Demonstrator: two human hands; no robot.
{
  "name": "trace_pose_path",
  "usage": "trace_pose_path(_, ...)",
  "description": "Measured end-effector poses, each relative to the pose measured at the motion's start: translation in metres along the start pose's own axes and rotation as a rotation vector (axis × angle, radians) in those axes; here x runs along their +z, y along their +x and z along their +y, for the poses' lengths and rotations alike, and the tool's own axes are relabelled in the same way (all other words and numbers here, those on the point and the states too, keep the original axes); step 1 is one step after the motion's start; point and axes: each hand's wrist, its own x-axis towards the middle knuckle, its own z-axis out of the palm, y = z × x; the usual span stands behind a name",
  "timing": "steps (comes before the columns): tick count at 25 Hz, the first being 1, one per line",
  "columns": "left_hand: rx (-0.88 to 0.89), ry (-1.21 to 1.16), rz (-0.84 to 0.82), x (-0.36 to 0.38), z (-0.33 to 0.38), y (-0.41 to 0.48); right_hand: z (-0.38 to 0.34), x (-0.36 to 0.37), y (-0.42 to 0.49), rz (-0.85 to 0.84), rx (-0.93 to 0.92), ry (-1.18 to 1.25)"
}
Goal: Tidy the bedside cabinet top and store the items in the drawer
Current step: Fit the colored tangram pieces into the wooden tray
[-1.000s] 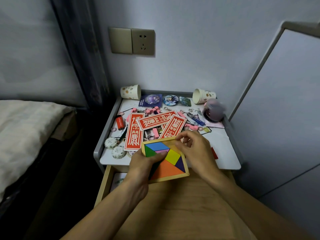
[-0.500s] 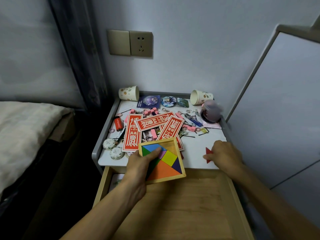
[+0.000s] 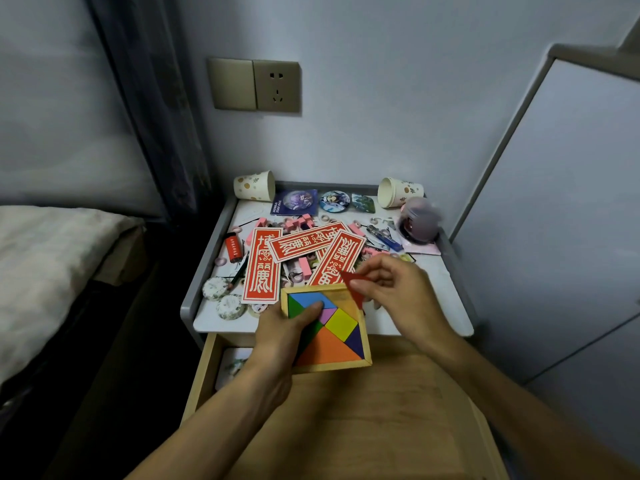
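Observation:
My left hand (image 3: 282,336) grips the left side of a wooden tangram tray (image 3: 360,362), thumb lying on its coloured pieces, over the cabinet's front edge and the open drawer (image 3: 363,427). My right hand (image 3: 398,292) pinches a red triangle piece (image 3: 355,287) just above the tray's bare upper right corner. The bedside cabinet top (image 3: 436,299) behind is strewn with red paper cards (image 3: 261,268), pink blocks (image 3: 303,263) and small rings.
Two paper cups (image 3: 254,185) (image 3: 398,192) lie tipped at the back corners, with badges (image 3: 334,200) between them. A red lighter (image 3: 232,247) and round white tins (image 3: 221,297) sit at the left edge. A bed (image 3: 52,271) is left, a pale cupboard (image 3: 571,237) right.
My right hand picked up the red triangle from the cabinet's right side and brought it left over the tray. My left hand kept holding the tray in place.

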Motion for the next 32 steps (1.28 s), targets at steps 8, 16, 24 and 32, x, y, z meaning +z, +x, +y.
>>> trace_pose_path(8, 0.014, 0.047, -0.013, -0.003, -0.002, -0.001, 0.010, 0.018, -0.005, -0.047, -0.123, -0.416)
trace_pose_path(16, -0.034, -0.041, -0.040, -0.009, 0.004, -0.001, 0.013, 0.017, -0.008, -0.220, 0.361, 0.107)
trace_pose_path(24, -0.115, 0.227, -0.246, -0.042, 0.033, -0.003, 0.009, 0.016, -0.020, -0.219, 0.443, 0.291)
trace_pose_path(32, -0.118, 0.451, -0.362, -0.083, 0.034, -0.022, 0.007, 0.042, -0.061, -0.413, 0.447, 0.318)
